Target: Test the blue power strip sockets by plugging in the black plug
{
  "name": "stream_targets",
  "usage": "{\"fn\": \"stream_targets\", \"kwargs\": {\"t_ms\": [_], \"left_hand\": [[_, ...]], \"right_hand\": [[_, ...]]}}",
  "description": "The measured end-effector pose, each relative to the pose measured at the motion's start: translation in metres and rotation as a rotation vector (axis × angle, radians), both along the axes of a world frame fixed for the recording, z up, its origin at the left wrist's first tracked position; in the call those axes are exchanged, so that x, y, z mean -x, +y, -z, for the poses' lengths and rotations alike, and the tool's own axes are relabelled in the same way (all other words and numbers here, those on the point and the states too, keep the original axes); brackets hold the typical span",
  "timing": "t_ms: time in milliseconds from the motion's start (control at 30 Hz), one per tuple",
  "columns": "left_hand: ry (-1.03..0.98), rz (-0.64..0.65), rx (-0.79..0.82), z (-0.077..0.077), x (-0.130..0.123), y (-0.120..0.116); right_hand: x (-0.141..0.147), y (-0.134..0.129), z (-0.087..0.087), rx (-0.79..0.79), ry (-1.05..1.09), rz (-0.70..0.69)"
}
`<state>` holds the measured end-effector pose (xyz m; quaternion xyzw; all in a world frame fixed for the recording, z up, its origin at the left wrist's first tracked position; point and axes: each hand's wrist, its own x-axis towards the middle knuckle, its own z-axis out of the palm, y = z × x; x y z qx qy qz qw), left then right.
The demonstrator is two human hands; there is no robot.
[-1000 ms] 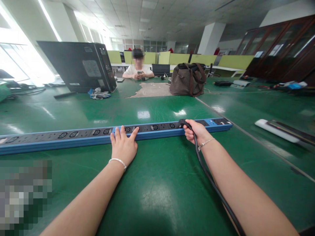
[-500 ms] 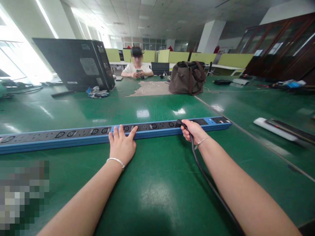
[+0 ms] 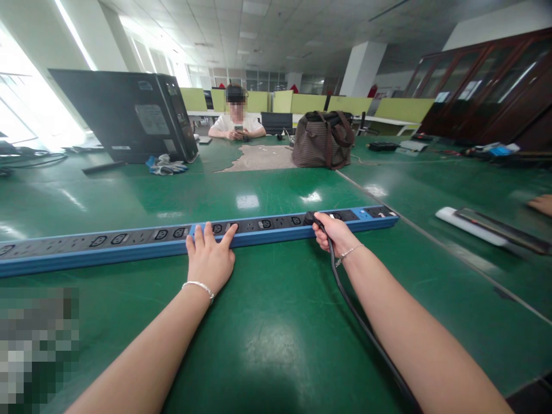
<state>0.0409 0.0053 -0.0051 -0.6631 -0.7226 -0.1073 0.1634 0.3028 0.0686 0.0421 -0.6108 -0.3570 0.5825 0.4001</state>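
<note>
A long blue power strip [image 3: 267, 236] with black sockets lies across the green table [image 3: 267, 310]. My left hand [image 3: 210, 253] rests on its middle stretch, fingers spread over the edge and the socket face. Toward the strip's right end, my right hand [image 3: 331, 231] grips a black power plug [image 3: 310, 217] at a socket; whether the plug is fully seated I cannot tell. From under that hand a black cord [image 3: 357, 316] runs down along my right forearm to the bottom edge.
Behind the strip stand a black computer case [image 3: 125, 115], a pair of work gloves [image 3: 166, 165] and a brown bag [image 3: 323, 139]. A person [image 3: 237, 118] sits across the table holding a phone. At right lies a white and black bar [image 3: 487, 227]; another person's hand [image 3: 541, 204] shows at the edge.
The view has shifted slightly, moving the scene left. Another person's hand has come in at the right edge. Both my hands keep their places on the strip and plug.
</note>
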Motion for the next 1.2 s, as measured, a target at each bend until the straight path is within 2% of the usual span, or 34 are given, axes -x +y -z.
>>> {"fn": "stream_targets", "kwargs": {"t_ms": [267,533,667,767,867,1000,1200], "left_hand": [[-0.008,0.0,-0.01,-0.002,-0.001,-0.001],[0.004,-0.012,0.002,-0.003,-0.002,0.0],[0.002,0.013,-0.033,0.001,0.0,0.001],[0.005,0.017,-0.047,0.002,0.001,0.001],[-0.005,0.026,-0.058,0.002,0.001,0.0],[-0.006,0.029,-0.05,0.001,0.002,0.0],[0.006,0.026,-0.043,0.0,0.001,0.0]], "right_hand": [[0.003,-0.001,0.001,-0.06,-0.04,0.039],[0.007,-0.001,0.011,-0.206,-0.094,0.064],[0.003,-0.009,-0.008,-0.387,0.034,0.018],[-0.016,-0.016,-0.029,-0.521,0.164,0.051],[-0.048,-0.017,-0.035,-0.43,0.146,0.108],[-0.085,-0.011,-0.021,-0.283,0.17,0.132],[-0.096,-0.001,-0.008,-0.16,0.309,0.158]]}}
